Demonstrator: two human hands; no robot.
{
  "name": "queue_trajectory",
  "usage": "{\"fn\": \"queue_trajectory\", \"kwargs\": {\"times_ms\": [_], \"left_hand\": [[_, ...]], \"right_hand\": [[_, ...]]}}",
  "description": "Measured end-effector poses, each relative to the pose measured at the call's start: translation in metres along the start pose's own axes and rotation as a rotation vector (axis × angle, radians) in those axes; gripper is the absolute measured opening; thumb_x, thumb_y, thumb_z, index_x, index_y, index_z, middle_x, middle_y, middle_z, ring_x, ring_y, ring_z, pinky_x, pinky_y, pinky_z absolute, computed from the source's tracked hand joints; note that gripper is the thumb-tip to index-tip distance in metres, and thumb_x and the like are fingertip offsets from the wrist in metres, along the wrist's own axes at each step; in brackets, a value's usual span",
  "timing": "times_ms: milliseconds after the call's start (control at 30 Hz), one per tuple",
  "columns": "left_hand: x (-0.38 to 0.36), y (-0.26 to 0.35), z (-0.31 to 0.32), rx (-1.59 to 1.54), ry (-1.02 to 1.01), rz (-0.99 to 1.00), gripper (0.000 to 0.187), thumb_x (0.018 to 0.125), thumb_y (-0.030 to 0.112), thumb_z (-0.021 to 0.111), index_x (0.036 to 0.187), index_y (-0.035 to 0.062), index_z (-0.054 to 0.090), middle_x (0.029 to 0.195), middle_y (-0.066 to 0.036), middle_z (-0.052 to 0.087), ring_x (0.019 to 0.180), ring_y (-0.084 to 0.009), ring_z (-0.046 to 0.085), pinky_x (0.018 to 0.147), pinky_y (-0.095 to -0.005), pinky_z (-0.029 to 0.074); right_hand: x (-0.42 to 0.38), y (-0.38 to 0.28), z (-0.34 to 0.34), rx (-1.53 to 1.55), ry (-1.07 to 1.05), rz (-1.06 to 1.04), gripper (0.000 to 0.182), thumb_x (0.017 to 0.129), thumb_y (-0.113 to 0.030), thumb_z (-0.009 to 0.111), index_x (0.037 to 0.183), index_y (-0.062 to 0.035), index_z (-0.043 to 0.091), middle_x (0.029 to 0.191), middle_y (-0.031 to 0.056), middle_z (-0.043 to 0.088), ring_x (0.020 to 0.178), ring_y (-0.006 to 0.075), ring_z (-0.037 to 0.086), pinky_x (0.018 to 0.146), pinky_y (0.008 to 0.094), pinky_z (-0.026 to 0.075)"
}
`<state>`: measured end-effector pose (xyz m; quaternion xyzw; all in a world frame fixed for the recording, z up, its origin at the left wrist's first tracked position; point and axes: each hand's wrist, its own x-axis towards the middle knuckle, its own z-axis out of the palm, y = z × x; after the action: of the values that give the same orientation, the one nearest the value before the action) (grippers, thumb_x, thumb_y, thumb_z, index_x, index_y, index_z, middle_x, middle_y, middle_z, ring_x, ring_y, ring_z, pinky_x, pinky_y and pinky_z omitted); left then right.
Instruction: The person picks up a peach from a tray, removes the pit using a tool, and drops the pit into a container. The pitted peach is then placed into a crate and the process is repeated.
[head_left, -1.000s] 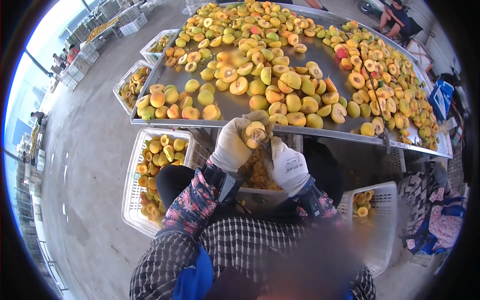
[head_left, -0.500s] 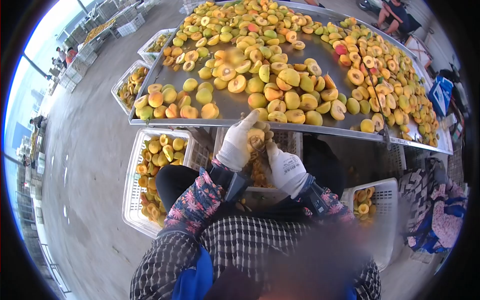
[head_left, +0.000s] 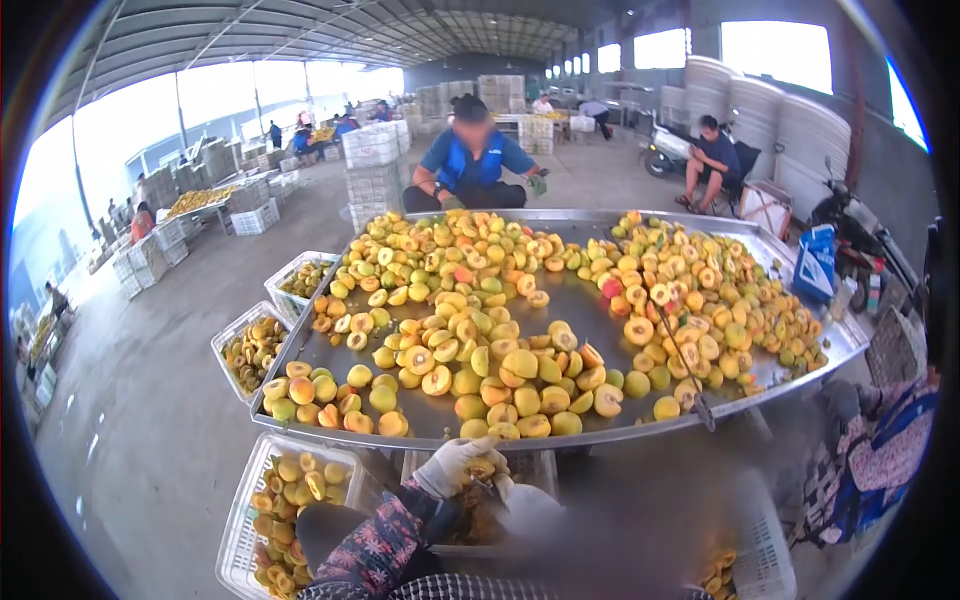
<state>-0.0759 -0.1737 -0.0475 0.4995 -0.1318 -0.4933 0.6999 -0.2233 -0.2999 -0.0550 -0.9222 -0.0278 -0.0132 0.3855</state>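
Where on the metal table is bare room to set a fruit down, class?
Bare metal on the table shows in the middle, between the near pile and the right-hand pile, and along the near-left edge by the crate. The far end is crowded.

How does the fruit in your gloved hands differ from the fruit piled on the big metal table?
The peach half is a single piece, gripped between the left hand and right hand below the table's edge; the peaches on the table lie loose in a heap of many. The held one shows its cut face; the heap mixes whole fruit with halves. Both are yellow-orange.
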Motion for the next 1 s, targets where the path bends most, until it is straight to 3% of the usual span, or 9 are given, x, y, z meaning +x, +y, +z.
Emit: {"fn": "queue_trajectory", "kwargs": {"times_ms": [133, 367, 467, 567, 667, 767, 867, 933, 1000], "left_hand": [[0.005, -0.014, 0.002, -0.066, 0.057, 0.041, 0.042, 0.093, 0.033, 0.062, 0.092, -0.0082, 0.066, 0.086, -0.018, 0.070, 0.083, -0.0302, 0.069, 0.075, -0.0385, 0.056], [0.006, -0.023, 0.017, -0.387, 0.010, 0.235, 0.042, 0.096, 0.035, 0.059, 0.110, -0.0043, 0.059, 0.096, -0.016, 0.065, 0.087, -0.0304, 0.067, 0.077, -0.0436, 0.058], [0.016, -0.032, 0.024, -0.435, 0.103, 0.360, 0.041, 0.099, 0.034, 0.051, 0.116, -0.0030, 0.055, 0.102, -0.017, 0.063, 0.085, -0.0271, 0.065, 0.073, -0.0414, 0.057], [0.005, -0.018, 0.041, -0.162, 0.126, 0.458, 0.037, 0.100, 0.033, 0.049, 0.099, -0.0002, 0.065, 0.077, -0.010, 0.066, 0.058, -0.0124, 0.057, 0.052, -0.0235, 0.043], [0.013, -0.024, 0.044, -0.001, 0.365, 0.389, 0.031, 0.094, 0.028, 0.063, 0.087, -0.0009, 0.069, 0.078, -0.009, 0.068, 0.060, -0.0114, 0.061, 0.049, -0.0228, 0.045], [0.030, -0.037, 0.017, -0.168, 0.440, 0.388, 0.032, 0.096, 0.030, 0.060, 0.092, -0.0020, 0.063, 0.081, -0.011, 0.067, 0.070, -0.0200, 0.066, 0.063, -0.0327, 0.056], [0.012, -0.027, 0.002, -0.255, 0.508, 0.369, 0.031, 0.095, 0.029, 0.062, 0.092, -0.0021, 0.063, 0.080, -0.011, 0.067, 0.073, -0.0227, 0.068, 0.067, -0.0358, 0.058], [-0.010, -0.011, -0.009, -0.151, 0.511, 0.443, 0.030, 0.094, 0.027, 0.063, 0.093, -0.0027, 0.064, 0.080, -0.011, 0.067, 0.074, -0.0222, 0.068, 0.066, -0.0338, 0.057], [-0.039, 0.011, -0.040, 0.055, 0.671, 0.589, 0.028, 0.093, 0.026, 0.065, 0.095, -0.0024, 0.066, 0.078, -0.009, 0.068, 0.067, -0.0165, 0.066, 0.064, -0.0259, 0.054]], "right_hand": [[-0.007, 0.003, 0.007, 0.158, 0.049, 0.018, 0.040, 0.095, -0.026, 0.055, 0.120, 0.0032, 0.045, 0.094, 0.0302, 0.062, 0.087, 0.0446, 0.062, 0.072, 0.0485, 0.048], [-0.006, 0.000, 0.006, 0.538, -0.019, 0.059, 0.017, 0.098, -0.021, 0.054, 0.107, -0.0067, 0.052, 0.081, 0.0028, 0.053, 0.069, 0.0132, 0.049, 0.064, 0.0268, 0.042], [-0.001, 0.028, 0.031, 1.345, -0.104, 0.327, 0.017, 0.101, -0.028, 0.049, 0.104, -0.0128, 0.056, 0.072, -0.0044, 0.049, 0.053, 0.0055, 0.040, 0.046, 0.0211, 0.034], [-0.005, 0.010, 0.001, 1.357, -0.086, 0.433, 0.019, 0.101, -0.027, 0.049, 0.104, -0.0110, 0.058, 0.068, -0.0043, 0.050, 0.050, 0.0068, 0.042, 0.045, 0.0214, 0.033], [-0.017, 0.019, 0.000, 1.751, -0.302, 0.402, 0.021, 0.102, -0.028, 0.045, 0.103, -0.0098, 0.056, 0.066, -0.0008, 0.048, 0.043, 0.0101, 0.039, 0.040, 0.0242, 0.032], [-0.030, 0.013, -0.004, 1.694, -0.322, 0.349, 0.018, 0.101, -0.027, 0.048, 0.103, -0.0101, 0.054, 0.066, 0.0000, 0.046, 0.044, 0.0110, 0.040, 0.041, 0.0237, 0.030], [-0.030, 0.021, 0.002, 1.129, -0.120, 0.422, 0.019, 0.099, -0.027, 0.051, 0.102, -0.0087, 0.055, 0.069, 0.0000, 0.048, 0.048, 0.0137, 0.044, 0.046, 0.0255, 0.036], [-0.032, 0.056, 0.023, 0.308, -0.035, 0.157, 0.037, 0.094, -0.028, 0.055, 0.121, -0.0037, 0.049, 0.084, 0.0207, 0.065, 0.076, 0.0375, 0.064, 0.072, 0.0400, 0.050], [-0.036, 0.040, 0.012, -0.010, -0.177, 0.320, 0.049, 0.093, -0.029, 0.055, 0.133, -0.0050, 0.042, 0.093, 0.0285, 0.065, 0.090, 0.0431, 0.063, 0.079, 0.0464, 0.049]]}}
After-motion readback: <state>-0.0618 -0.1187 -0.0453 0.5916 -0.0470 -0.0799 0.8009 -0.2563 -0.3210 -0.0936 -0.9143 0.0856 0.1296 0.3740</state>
